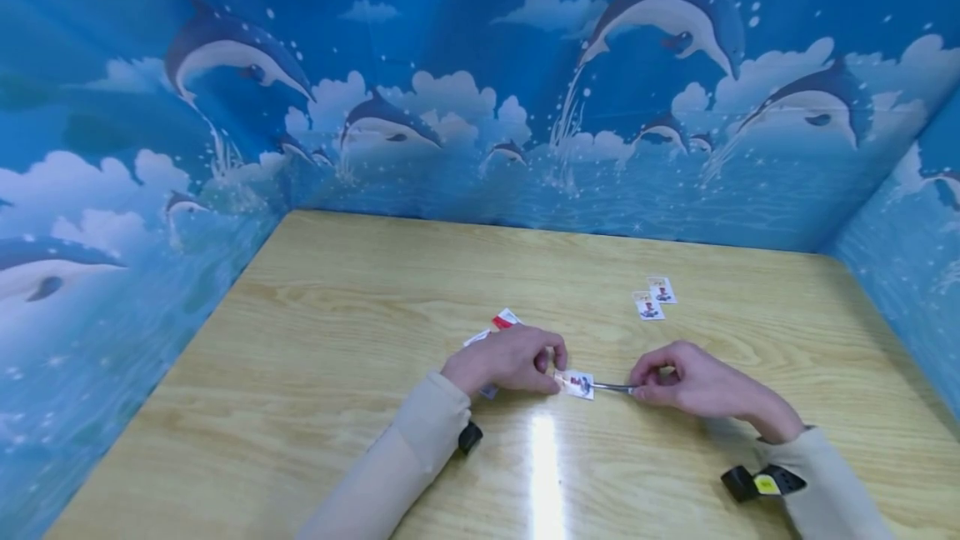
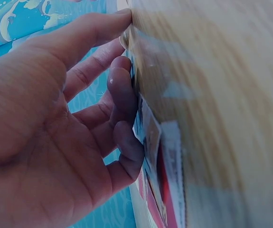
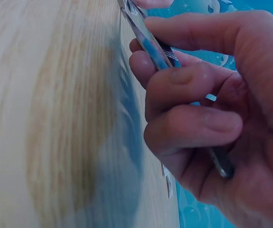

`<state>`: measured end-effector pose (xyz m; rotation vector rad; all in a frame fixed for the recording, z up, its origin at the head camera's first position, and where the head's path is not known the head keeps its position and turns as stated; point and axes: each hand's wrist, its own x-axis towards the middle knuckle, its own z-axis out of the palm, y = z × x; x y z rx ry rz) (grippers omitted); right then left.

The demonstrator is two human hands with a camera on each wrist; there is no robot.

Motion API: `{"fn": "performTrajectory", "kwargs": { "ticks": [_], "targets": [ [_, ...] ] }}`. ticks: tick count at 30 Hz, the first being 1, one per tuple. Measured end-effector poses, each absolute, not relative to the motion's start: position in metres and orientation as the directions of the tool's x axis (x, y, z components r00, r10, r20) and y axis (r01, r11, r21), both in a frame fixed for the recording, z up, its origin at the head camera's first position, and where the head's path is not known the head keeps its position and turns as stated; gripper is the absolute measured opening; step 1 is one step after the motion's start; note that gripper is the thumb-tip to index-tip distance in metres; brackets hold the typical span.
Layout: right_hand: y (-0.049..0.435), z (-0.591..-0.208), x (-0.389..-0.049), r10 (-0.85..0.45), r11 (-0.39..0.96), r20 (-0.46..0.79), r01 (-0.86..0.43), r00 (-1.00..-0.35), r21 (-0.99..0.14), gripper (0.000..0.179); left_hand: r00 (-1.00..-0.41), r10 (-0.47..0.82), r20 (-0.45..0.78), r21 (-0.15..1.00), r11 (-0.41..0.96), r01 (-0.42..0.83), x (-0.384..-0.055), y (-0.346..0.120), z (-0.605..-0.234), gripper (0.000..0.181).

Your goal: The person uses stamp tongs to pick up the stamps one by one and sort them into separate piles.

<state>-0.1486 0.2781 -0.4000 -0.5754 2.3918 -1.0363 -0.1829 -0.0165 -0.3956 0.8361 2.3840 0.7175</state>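
Note:
My right hand [image 1: 686,382] pinches a pair of metal tweezers [image 1: 611,387] with thumb and curled fingers. The tweezers' rounded end [image 3: 223,166] sticks out below the fingers in the right wrist view. Their tips reach the right edge of a small printed card [image 1: 577,384] lying low over the table. At that card's left edge, my left hand [image 1: 513,361] holds it with thumb and index fingertips. Several other cards [image 2: 170,152], some with red parts, lie under and beside the left hand's curled outer fingers.
Two small picture cards [image 1: 648,307] overlap on the wooden table [image 1: 337,298], farther back on the right. A red and white card [image 1: 507,318] shows just beyond the left hand. Blue dolphin-printed curtains [image 1: 450,107] stand along the table's back and sides.

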Motion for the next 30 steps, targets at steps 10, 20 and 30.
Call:
{"fn": "performTrajectory", "kwargs": {
  "ticks": [10, 20, 30],
  "targets": [
    [0.276, -0.399, -0.149, -0.559, 0.627, -0.211, -0.242, -0.802, -0.741, 0.010, -0.678, 0.680, -0.279, 0.591, 0.678, 0.437, -0.182, -0.015, -0.394, 0.016],
    [0.277, -0.400, -0.149, -0.559, 0.616, -0.191, -0.250, -0.807, -0.747, 0.012, -0.666, 0.675, -0.319, 0.569, 0.698, 0.435, -0.182, -0.017, -0.389, 0.021],
    [0.281, -0.399, -0.147, -0.548, 0.602, -0.167, -0.248, -0.820, -0.759, 0.013, -0.636, 0.726, -0.262, 0.695, 0.599, 0.398, -0.188, -0.026, -0.391, 0.015]
  ]
}}
